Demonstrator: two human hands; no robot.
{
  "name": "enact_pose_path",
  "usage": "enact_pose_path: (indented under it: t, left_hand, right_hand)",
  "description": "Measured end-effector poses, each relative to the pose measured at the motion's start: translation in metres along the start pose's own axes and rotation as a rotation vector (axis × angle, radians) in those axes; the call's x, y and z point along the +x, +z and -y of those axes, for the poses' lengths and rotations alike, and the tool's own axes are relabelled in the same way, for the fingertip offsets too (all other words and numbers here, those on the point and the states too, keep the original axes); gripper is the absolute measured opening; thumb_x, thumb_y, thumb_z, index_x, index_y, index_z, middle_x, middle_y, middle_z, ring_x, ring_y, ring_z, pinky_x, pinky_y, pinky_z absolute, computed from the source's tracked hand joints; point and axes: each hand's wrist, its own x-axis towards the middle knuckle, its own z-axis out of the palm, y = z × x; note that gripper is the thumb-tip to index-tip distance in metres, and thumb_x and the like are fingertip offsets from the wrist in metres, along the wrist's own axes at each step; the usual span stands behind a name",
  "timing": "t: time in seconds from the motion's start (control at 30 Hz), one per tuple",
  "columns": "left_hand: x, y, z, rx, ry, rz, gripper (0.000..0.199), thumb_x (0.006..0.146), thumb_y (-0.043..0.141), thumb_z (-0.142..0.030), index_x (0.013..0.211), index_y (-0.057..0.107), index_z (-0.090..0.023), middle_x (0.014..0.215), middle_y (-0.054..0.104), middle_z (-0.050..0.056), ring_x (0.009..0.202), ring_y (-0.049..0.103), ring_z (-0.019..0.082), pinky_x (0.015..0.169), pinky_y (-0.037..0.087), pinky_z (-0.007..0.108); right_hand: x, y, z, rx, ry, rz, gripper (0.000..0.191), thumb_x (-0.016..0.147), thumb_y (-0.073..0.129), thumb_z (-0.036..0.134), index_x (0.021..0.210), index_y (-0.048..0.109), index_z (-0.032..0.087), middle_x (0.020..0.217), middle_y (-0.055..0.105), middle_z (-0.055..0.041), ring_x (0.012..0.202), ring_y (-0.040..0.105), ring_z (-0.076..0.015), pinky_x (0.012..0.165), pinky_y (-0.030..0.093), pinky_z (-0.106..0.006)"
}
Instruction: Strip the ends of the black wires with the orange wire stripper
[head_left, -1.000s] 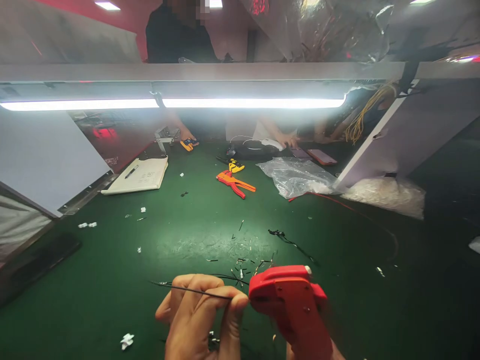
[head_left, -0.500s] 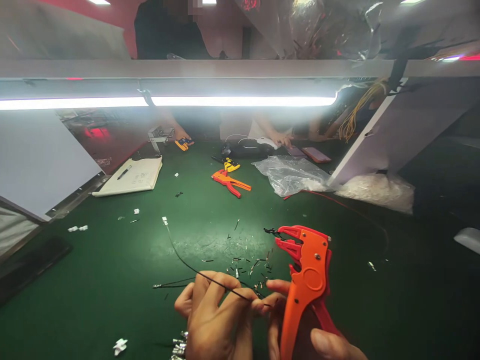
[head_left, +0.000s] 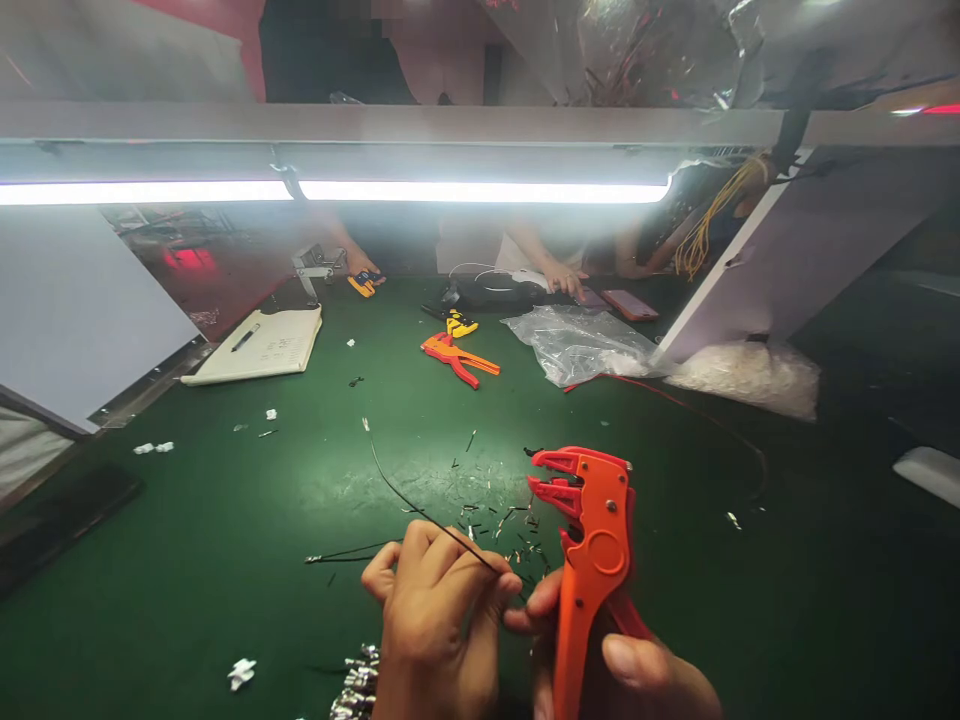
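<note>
My left hand (head_left: 442,610) pinches a thin black wire (head_left: 405,497) between thumb and fingers. The wire arcs up and left to a small pale terminal at its far end. My right hand (head_left: 637,670) is wrapped round the handles of an orange and red wire stripper (head_left: 600,530), held upright with its jaws pointing left. A dark scrap shows at the jaw tip. The right fingertips are close to the left ones, near the wire's lower end. More black wires (head_left: 349,556) with metal terminals stick out left of my left hand. Below them lies a bundle of metal terminals (head_left: 358,685).
Cut wire scraps (head_left: 495,520) litter the green table (head_left: 225,540). Farther back are another orange stripper (head_left: 459,360), a yellow tool (head_left: 459,322), a notebook (head_left: 262,345) and a plastic bag (head_left: 577,340). Across the table, a co-worker's hand (head_left: 360,262) holds a yellow tool; another person's hand (head_left: 562,277) rests nearby.
My right hand and the stripper have shifted slightly left, closer to my left hand. The wire's terminal end has swung right and a little up.
</note>
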Motion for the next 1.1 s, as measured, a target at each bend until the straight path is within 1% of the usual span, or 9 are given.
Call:
enact_pose_path:
  t: [0.03, 0.2, 0.23, 0.37, 0.43, 0.57, 0.7, 0.93, 1.1]
  left_hand:
    - [0.000, 0.001, 0.000, -0.001, 0.001, -0.002, 0.024, 0.091, 0.060, -0.007, 0.080, 0.066, -0.028, 0.071, 0.070, -0.007, 0.071, 0.061, 0.018, 0.078, 0.026, 0.042]
    - [-0.002, 0.001, -0.003, 0.024, 0.011, -0.013, 0.023, 0.092, 0.061, -0.010, 0.077, 0.064, -0.027, 0.069, 0.070, -0.007, 0.071, 0.059, 0.020, 0.080, 0.024, 0.044]
    - [-0.002, 0.001, -0.004, 0.030, 0.011, -0.014, 0.024, 0.092, 0.060, -0.010, 0.076, 0.063, -0.027, 0.069, 0.070, -0.006, 0.071, 0.059, 0.021, 0.080, 0.025, 0.044]
    - [-0.002, 0.001, -0.006, 0.039, 0.012, -0.022, 0.024, 0.093, 0.059, -0.012, 0.076, 0.063, -0.027, 0.068, 0.070, -0.006, 0.069, 0.059, 0.020, 0.078, 0.025, 0.043]
    - [-0.002, 0.002, -0.006, 0.042, 0.021, -0.022, 0.024, 0.094, 0.058, -0.012, 0.076, 0.063, -0.026, 0.068, 0.071, -0.006, 0.069, 0.059, 0.020, 0.078, 0.025, 0.043]
    - [-0.004, 0.002, -0.006, 0.054, 0.024, -0.019, 0.024, 0.094, 0.058, -0.010, 0.076, 0.062, -0.026, 0.068, 0.071, -0.006, 0.070, 0.059, 0.020, 0.077, 0.024, 0.043]
    - [-0.005, 0.004, -0.008, 0.073, 0.029, -0.055, 0.026, 0.092, 0.057, -0.005, 0.077, 0.061, -0.026, 0.067, 0.069, -0.007, 0.069, 0.060, 0.019, 0.076, 0.024, 0.042]
    - [-0.006, 0.007, -0.008, 0.073, 0.000, -0.058, 0.027, 0.091, 0.054, -0.002, 0.076, 0.058, -0.024, 0.068, 0.068, -0.007, 0.066, 0.063, 0.017, 0.074, 0.025, 0.040]
    - [-0.007, 0.008, -0.009, 0.073, 0.004, -0.053, 0.027, 0.092, 0.053, -0.001, 0.076, 0.057, -0.022, 0.067, 0.066, -0.008, 0.063, 0.063, 0.014, 0.074, 0.024, 0.039]
  right_hand:
    - [0.000, -0.001, 0.000, 0.001, 0.007, 0.004, 0.035, 0.088, 0.069, 0.039, 0.118, 0.071, 0.021, 0.120, 0.078, -0.0051, 0.081, 0.079, -0.0156, 0.070, 0.056, -0.024]
    - [-0.001, -0.002, -0.003, 0.002, 0.054, 0.039, 0.033, 0.093, 0.063, 0.043, 0.116, 0.069, 0.020, 0.091, 0.084, -0.0072, 0.084, 0.080, -0.0153, 0.073, 0.055, -0.023]
    - [-0.001, -0.002, -0.003, 0.001, 0.048, 0.043, 0.033, 0.093, 0.064, 0.043, 0.116, 0.069, 0.020, 0.091, 0.083, -0.0073, 0.085, 0.080, -0.0155, 0.073, 0.055, -0.023]
    - [0.000, 0.002, -0.001, 0.029, 0.046, 0.038, 0.030, 0.092, 0.066, 0.042, 0.112, 0.071, 0.020, 0.113, 0.080, -0.0073, 0.087, 0.080, -0.0156, 0.074, 0.057, -0.023]
    - [0.000, 0.003, 0.000, 0.033, 0.050, 0.037, 0.030, 0.092, 0.068, 0.041, 0.111, 0.072, 0.019, 0.118, 0.079, -0.0080, 0.088, 0.080, -0.0153, 0.075, 0.057, -0.023]
    - [0.000, 0.002, 0.000, 0.012, 0.045, 0.021, 0.030, 0.090, 0.070, 0.042, 0.109, 0.073, 0.018, 0.111, 0.081, -0.0088, 0.086, 0.080, -0.0153, 0.075, 0.057, -0.023]
    - [0.001, 0.005, 0.000, -0.015, 0.015, -0.019, 0.030, 0.087, 0.074, 0.043, 0.105, 0.074, 0.018, 0.102, 0.082, -0.0082, 0.079, 0.078, -0.0154, 0.071, 0.056, -0.024]
    - [0.001, 0.007, -0.002, -0.025, 0.006, -0.018, 0.029, 0.087, 0.073, 0.043, 0.105, 0.073, 0.019, 0.111, 0.081, -0.0105, 0.082, 0.079, -0.0153, 0.072, 0.055, -0.024]
    - [0.001, 0.004, -0.002, -0.037, 0.006, -0.012, 0.030, 0.088, 0.071, 0.044, 0.107, 0.071, 0.020, 0.101, 0.082, -0.0084, 0.083, 0.079, -0.0158, 0.073, 0.054, -0.025]
